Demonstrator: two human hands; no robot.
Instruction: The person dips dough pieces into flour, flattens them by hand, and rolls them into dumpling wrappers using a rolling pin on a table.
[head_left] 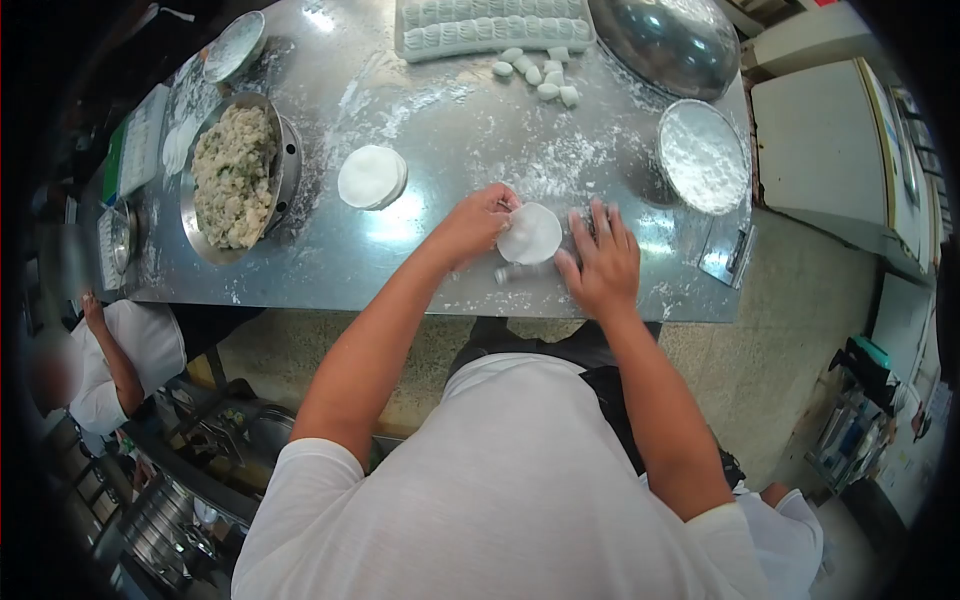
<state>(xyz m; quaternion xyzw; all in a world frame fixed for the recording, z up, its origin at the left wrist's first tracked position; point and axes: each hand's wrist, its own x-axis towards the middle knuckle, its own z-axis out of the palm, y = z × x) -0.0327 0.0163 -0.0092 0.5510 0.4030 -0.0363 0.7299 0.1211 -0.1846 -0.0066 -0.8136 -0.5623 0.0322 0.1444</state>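
Observation:
My left hand [480, 228] pinches the left edge of a round white dumpling wrapper [531, 236]. To its right my right hand [605, 262] is open, fingers stretched out over the table. Just below the wrapper lies a short, pale rolling pin [522, 271], blurred, with its right end close to the right palm; whether the palm touches it I cannot tell. A stack of rolled wrappers [370, 177] sits to the upper left of my hands. Several small dough pieces [548, 91] lie at the far side.
Filling [235, 175] heaps up in a metal bowl [290, 160] on the left. At right stand a bowl of flour [703, 155] and a scraper [722, 252]. Behind are a tray of dumplings [495, 38] and a large metal bowl [670, 45]. Another person [125, 350] is at left.

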